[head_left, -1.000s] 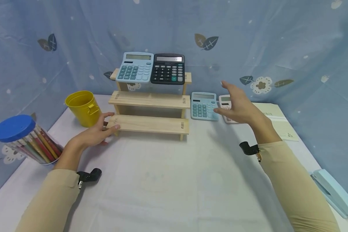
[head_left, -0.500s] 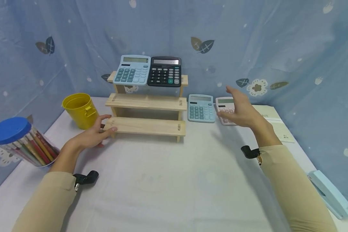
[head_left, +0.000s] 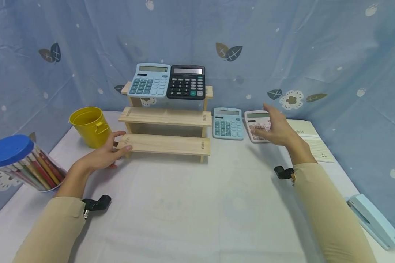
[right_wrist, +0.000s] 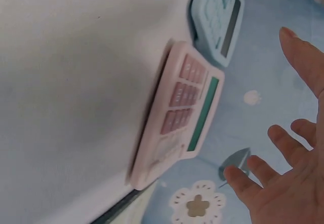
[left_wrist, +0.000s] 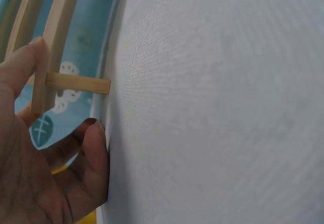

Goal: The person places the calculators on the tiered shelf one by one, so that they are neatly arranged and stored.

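Note:
At the left end of a three-tier wooden shelf (head_left: 164, 143), my left hand (head_left: 102, 153) pinches the lowest board, thumb on its face and a finger behind it. The left wrist view shows this hand (left_wrist: 45, 153) with its other fingers loosely bent below the board (left_wrist: 53, 46). My right hand (head_left: 279, 128) hovers by a pink calculator (head_left: 255, 120), thumb and fingers spread, holding nothing. In the right wrist view that calculator (right_wrist: 177, 117) lies apart from the fingers. A teal calculator (head_left: 228, 124) lies left of it. On the top tier sit a light blue calculator (head_left: 149, 81) and a black calculator (head_left: 186, 83).
A yellow bucket (head_left: 95, 131) stands left of the shelf, and a blue-lidded jar of pencils (head_left: 36, 168) is beside my left forearm. A notepad (head_left: 312, 140) lies behind my right wrist. At the right table edge is a light blue stapler (head_left: 375, 221).
My right hand has shifted right, from between the teal and pink calculators to over the pink one. My left hand stays on the shelf. The head view has tilted slightly.

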Demonstrator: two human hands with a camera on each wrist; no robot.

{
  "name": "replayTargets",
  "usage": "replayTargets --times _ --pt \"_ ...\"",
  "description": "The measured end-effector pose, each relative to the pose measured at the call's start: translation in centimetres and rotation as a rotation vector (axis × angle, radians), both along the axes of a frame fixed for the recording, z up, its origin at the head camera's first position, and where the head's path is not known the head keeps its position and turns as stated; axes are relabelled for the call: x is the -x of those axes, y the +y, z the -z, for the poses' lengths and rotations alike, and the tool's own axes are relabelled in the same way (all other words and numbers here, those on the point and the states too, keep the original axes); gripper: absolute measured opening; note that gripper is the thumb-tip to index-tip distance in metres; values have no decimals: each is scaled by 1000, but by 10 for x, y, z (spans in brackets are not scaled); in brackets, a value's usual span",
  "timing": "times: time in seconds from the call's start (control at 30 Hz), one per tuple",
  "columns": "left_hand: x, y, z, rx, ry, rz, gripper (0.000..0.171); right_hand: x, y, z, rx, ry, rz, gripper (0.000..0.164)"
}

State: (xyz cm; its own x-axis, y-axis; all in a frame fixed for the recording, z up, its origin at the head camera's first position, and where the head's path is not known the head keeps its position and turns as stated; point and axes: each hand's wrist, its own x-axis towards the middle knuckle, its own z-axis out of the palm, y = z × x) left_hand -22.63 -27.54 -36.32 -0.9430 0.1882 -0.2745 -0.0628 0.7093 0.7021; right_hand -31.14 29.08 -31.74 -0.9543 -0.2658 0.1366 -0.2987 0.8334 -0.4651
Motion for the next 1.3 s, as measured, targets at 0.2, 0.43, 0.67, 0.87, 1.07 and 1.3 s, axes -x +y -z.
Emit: replayTargets --times 0.2,0.43,0.67,0.87,1.07,1.3 --pt "0 0 0 -10 0 -3 93 12 3 5 19 -94 43 113" --pt "2 2 0 5 21 2 92 21 7 15 30 -180 71 116" --pt "3 2 0 14 8 6 93 25 12 30 38 -218 120 117" --pt "-1 1 1 28 24 4 91 31 7 38 25 -248 155 118" --pt "-1 0 0 26 20 3 92 34 5 46 -6 -248 217 127" --pt "0 -1 2 25 9 -2 94 32 5 47 -20 -274 249 133"
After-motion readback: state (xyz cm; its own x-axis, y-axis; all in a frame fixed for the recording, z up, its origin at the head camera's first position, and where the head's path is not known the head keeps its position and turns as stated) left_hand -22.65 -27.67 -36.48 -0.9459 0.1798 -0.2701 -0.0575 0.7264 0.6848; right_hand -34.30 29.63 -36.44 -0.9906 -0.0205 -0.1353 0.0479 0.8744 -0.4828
